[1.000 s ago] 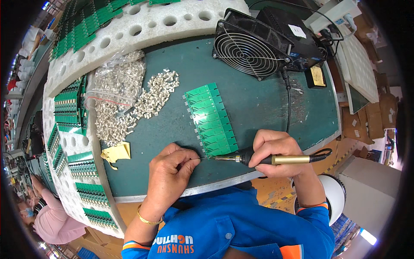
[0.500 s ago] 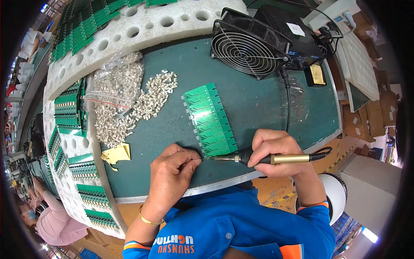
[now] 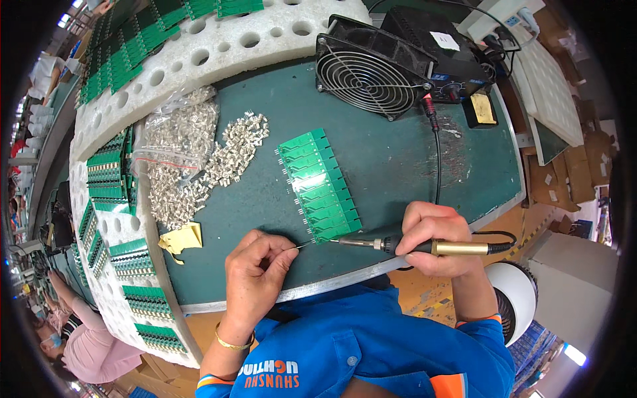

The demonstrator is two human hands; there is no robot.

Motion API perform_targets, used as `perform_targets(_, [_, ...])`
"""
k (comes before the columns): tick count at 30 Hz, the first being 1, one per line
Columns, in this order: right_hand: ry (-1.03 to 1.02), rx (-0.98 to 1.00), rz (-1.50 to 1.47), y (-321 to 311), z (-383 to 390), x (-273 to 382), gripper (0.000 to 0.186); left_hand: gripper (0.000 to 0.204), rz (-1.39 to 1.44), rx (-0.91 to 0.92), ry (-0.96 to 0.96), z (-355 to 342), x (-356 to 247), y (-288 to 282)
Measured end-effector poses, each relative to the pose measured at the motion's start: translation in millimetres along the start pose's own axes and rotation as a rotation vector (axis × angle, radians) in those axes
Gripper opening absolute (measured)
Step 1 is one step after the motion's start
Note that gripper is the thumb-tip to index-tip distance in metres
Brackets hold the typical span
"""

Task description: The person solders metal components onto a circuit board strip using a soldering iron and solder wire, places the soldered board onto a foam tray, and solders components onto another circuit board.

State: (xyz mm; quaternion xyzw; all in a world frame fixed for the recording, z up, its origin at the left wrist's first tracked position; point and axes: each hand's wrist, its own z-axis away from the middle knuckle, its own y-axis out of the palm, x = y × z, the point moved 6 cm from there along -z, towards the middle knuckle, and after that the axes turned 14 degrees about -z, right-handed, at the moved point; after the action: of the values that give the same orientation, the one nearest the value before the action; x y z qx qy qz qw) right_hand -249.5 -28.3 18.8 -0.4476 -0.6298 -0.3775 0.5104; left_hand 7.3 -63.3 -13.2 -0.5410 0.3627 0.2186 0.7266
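Metal-tipped soldering iron (image 3: 463, 248) farther right

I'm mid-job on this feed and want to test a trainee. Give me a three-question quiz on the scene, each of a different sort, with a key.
1. Fill in the blank: the left hand pinches a thin ____, and the right hand grips the soldering iron.
2. True or false: the fan stands to the right of the clear bag of small metal parts.
3. Which colour is the circuit board nearest the hands? A. Red; B. Green; C. White.

Key:
1. Wire.
2. True.
3. B.
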Motion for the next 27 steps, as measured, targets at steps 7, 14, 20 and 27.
perform_targets(7, [-0.082, -0.174, 0.065, 14.2, 16.8, -0.5, 0.014, 0.009, -0.022, -0.021, 0.003, 3.8, 1.6, 2.6])
perform_targets(14, [-0.158, -0.235, 0.051, 32.4, 21.2, -4.2, 0.022, 0.009, -0.007, -0.126, 0.061, 4.5, -2.7, 2.2])
perform_targets(20, [-0.176, -0.238, 0.159, 38.9, 22.8, -5.3, 0.022, 0.009, -0.034, -0.112, 0.068, 4.3, -2.4, 3.8])
perform_targets(27, [-0.183, -0.245, 0.165, 40.0, 23.9, -9.0, 0.022, 0.008, -0.041, -0.126, 0.083, 4.2, -1.3, 5.0])
